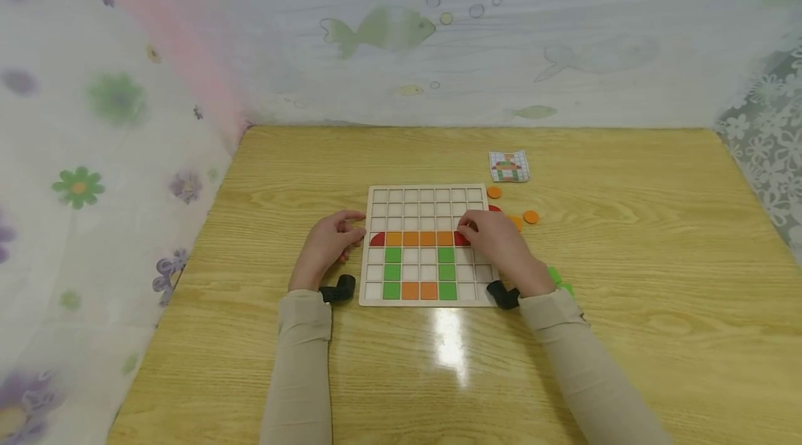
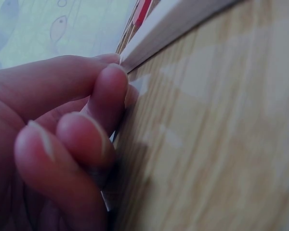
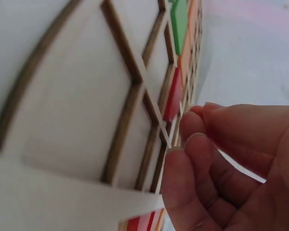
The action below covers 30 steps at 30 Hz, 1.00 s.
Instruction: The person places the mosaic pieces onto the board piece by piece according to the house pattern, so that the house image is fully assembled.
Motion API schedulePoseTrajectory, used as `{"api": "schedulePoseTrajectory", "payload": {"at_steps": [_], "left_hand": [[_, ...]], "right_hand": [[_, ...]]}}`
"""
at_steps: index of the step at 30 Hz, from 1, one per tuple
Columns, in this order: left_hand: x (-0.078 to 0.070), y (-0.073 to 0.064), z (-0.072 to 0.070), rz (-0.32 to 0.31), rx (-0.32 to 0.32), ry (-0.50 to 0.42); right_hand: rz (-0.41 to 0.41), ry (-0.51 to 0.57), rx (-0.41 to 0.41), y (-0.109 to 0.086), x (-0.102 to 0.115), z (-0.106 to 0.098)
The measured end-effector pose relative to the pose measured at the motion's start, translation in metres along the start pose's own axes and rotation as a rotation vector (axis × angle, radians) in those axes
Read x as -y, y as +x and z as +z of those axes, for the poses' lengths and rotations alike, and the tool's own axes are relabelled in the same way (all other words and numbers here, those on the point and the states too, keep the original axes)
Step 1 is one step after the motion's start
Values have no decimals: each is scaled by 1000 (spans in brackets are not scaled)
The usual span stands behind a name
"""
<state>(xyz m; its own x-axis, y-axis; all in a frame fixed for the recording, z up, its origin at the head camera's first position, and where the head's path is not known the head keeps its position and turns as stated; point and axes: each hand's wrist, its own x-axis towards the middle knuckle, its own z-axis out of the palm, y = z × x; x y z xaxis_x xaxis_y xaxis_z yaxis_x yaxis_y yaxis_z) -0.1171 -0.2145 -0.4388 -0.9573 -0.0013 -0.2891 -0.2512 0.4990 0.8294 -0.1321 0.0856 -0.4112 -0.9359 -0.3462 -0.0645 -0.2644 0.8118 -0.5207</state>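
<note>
A square wooden grid board (image 1: 426, 306) lies on the table with colored tiles in its cells. Orange tiles (image 1: 410, 239) form a row between a red rounded tile (image 1: 377, 240) and another red tile (image 1: 460, 239); green tiles (image 1: 392, 272) make two columns below. My left hand (image 1: 328, 241) is by the board's left edge, its loosely bent fingertips touching the rim (image 2: 135, 53). Over the right side of the board is my right hand (image 1: 498, 239), thumb and fingertips close together beside the right red tile (image 3: 174, 94). Whether they pinch anything is hidden.
Behind the board is a small pattern card (image 1: 509, 166). Orange discs (image 1: 530, 217), a loose red tile (image 1: 495, 208) and loose green tiles (image 1: 554, 275) lie to the right. A fish-patterned curtain (image 1: 401, 69) rises behind the table.
</note>
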Motion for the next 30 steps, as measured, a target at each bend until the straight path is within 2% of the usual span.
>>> {"api": "schedulePoseTrajectory", "payload": {"at_steps": [8, 16, 30], "left_hand": [[-1, -1, 1, 13, 5, 23], [0, 0, -1, 17, 11, 34], [-2, 1, -1, 6, 15, 35]], "right_hand": [[-2, 16, 21, -11, -10, -16], [-75, -26, 89, -28, -23, -34], [-30, -89, 120, -73, -56, -60]]}}
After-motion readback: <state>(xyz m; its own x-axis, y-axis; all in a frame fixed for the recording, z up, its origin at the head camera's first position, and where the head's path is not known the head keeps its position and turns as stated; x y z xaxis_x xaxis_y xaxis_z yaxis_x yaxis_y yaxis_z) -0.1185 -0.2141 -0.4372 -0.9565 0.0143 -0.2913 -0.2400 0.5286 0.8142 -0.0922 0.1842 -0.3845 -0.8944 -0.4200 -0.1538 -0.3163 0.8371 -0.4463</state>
